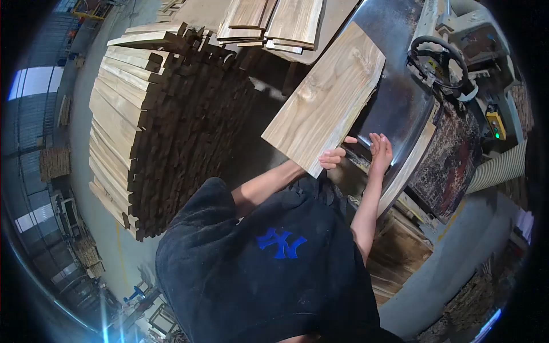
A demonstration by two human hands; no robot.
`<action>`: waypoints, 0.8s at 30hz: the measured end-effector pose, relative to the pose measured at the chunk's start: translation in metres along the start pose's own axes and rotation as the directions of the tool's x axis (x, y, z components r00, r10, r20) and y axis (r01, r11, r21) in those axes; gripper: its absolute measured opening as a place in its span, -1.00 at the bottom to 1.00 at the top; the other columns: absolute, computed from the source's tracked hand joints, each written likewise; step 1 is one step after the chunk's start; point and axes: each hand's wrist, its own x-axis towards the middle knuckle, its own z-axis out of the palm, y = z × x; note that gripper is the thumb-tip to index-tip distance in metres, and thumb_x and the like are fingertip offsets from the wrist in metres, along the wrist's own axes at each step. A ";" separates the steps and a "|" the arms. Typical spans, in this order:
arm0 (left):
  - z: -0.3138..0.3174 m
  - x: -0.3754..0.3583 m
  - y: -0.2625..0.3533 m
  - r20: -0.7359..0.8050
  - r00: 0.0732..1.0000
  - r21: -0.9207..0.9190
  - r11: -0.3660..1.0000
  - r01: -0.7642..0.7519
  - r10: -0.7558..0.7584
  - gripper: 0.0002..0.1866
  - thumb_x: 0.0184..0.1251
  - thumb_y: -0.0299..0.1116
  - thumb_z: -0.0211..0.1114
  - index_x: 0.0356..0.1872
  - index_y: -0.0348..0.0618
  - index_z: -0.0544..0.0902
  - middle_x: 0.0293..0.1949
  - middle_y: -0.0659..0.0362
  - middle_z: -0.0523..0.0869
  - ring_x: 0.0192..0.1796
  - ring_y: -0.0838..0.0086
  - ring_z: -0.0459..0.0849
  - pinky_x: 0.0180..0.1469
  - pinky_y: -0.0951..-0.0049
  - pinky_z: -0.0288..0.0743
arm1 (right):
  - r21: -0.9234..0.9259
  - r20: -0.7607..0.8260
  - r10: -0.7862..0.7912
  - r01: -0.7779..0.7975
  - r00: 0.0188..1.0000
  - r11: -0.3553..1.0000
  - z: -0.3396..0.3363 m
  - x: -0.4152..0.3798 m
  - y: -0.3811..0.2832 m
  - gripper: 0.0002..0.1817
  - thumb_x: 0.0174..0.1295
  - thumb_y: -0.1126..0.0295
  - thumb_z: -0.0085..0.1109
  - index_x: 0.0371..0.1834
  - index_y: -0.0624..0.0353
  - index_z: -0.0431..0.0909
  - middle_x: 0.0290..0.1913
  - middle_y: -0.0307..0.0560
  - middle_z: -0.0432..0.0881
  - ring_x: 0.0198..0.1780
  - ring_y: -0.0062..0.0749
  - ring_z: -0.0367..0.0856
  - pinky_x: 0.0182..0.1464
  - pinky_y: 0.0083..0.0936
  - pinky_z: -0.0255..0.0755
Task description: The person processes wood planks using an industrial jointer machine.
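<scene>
A wide wooden board [329,94] with brown grain and a knot lies slantwise across the middle. My left hand [333,158] reaches under its near end and is closed on the edge, with fingers showing at the near right corner. Most of that palm is hidden by the wood. Just to the right, my right hand [380,151] is raised with its fingers stretched, apart from the board and holding nothing. Beneath the board's far end is a dark, smooth machine table [400,108].
A tall stack of boards [117,114] stands at left. More planks [291,23] lie on a surface at the back. At right are a black handwheel [439,62], a yellow control box [496,124] with a green light, a ribbed hose [497,170] and sawdust [449,154].
</scene>
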 end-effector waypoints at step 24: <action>-0.027 -0.015 0.005 -0.033 0.674 0.456 -0.589 0.667 0.738 -0.08 0.12 0.12 0.46 0.43 -0.20 0.35 0.43 -0.29 0.29 0.42 -0.05 0.35 0.32 0.09 0.31 | 0.021 0.183 0.230 -0.238 0.956 0.971 -0.025 -0.145 0.065 -0.55 0.34 0.40 0.24 0.25 0.32 0.44 0.17 -0.09 0.60 0.17 -0.44 0.56 0.26 -0.43 0.39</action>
